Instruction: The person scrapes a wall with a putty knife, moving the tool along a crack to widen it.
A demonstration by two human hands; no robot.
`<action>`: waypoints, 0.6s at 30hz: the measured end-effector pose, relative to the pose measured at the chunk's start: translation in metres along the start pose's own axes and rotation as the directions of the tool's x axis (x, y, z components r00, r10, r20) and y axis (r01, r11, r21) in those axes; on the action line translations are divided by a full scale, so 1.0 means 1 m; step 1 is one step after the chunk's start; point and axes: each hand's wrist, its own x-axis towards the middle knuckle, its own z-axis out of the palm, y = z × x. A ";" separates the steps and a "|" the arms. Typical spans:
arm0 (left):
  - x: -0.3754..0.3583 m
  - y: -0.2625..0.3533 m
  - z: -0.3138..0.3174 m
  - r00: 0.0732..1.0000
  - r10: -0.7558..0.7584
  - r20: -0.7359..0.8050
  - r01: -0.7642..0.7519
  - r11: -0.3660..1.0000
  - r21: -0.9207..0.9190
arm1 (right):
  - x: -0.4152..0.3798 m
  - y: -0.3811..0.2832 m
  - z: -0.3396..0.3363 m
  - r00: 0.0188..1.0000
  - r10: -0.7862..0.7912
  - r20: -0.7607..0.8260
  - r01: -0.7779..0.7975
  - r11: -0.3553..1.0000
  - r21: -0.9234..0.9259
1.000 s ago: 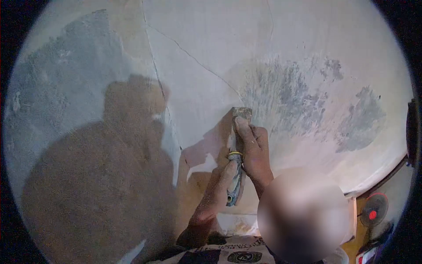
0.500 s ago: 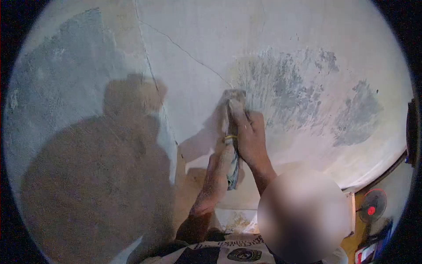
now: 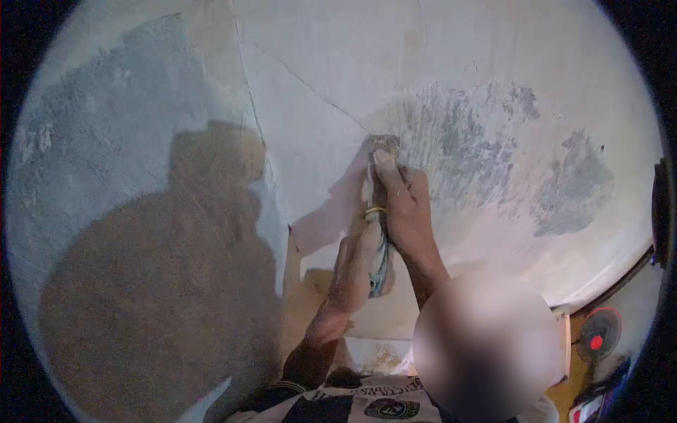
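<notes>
A scraper-like tool [image 3: 384,141] with a flat, dusty head rests against the pale wall [image 3: 317,63]. A yellow band circles its handle, whose lower end looks bluish and wrapped. Lower down, my left hand [image 3: 355,257] is closed around that handle. My right hand [image 3: 410,204] grips higher up, its thumb pressed along the tool just below the head. A thin crack runs down to the head from the upper left. Just right of the head is a streaky grey patch [image 3: 472,141] where the surface coat is worn away.
To the left lies a larger grey patch [image 3: 134,77], partly under a dark shadow [image 3: 162,282]. A long crack [image 3: 254,120] descends beside it. At lower right stands a fan [image 3: 596,342] with a red centre. A blurred round area covers part of the lower view.
Both hands and the tool have shifted slightly up and to the right along the wall. The grip looks the same. The view has also moved a little.
</notes>
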 end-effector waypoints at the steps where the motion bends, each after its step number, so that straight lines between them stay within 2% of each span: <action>1: -0.005 0.003 -0.001 0.999 -0.044 0.013 0.044 0.999 -0.026 | -0.004 -0.003 -0.001 0.997 0.074 0.029 -0.075 0.997 0.034; 3: -0.020 0.004 -0.002 0.991 -0.129 0.042 0.132 0.988 -0.084 | -0.017 -0.010 -0.006 0.972 0.214 0.098 -0.223 0.971 0.086; 6: -0.021 0.011 -0.002 0.979 -0.186 0.084 0.193 0.977 -0.088 | -0.014 -0.018 -0.005 0.981 0.173 0.092 -0.182 0.978 0.103; 9: -0.022 0.010 -0.002 0.975 -0.214 0.058 0.217 0.974 -0.067 | -0.016 -0.009 -0.006 0.984 0.139 0.108 -0.152 0.981 0.119; 12: -0.016 -0.007 0.001 0.996 -0.073 -0.047 0.075 0.997 0.035 | -0.016 -0.004 -0.006 0.996 0.059 0.072 -0.061 0.998 0.023; 14: -0.015 -0.004 0.004 0.998 0.015 -0.063 -0.013 0.999 0.039 | -0.014 -0.008 -0.006 0.989 0.108 0.104 -0.113 0.993 0.038; 16: -0.015 -0.002 0.005 0.999 0.020 -0.024 -0.020 1.000 0.014 | -0.014 -0.009 -0.010 0.986 0.125 0.111 -0.127 0.992 0.017; 18: -0.016 0.001 0.000 0.999 -0.046 0.025 0.046 0.999 0.002 | -0.013 -0.007 -0.010 0.987 0.109 0.118 -0.107 0.994 -0.026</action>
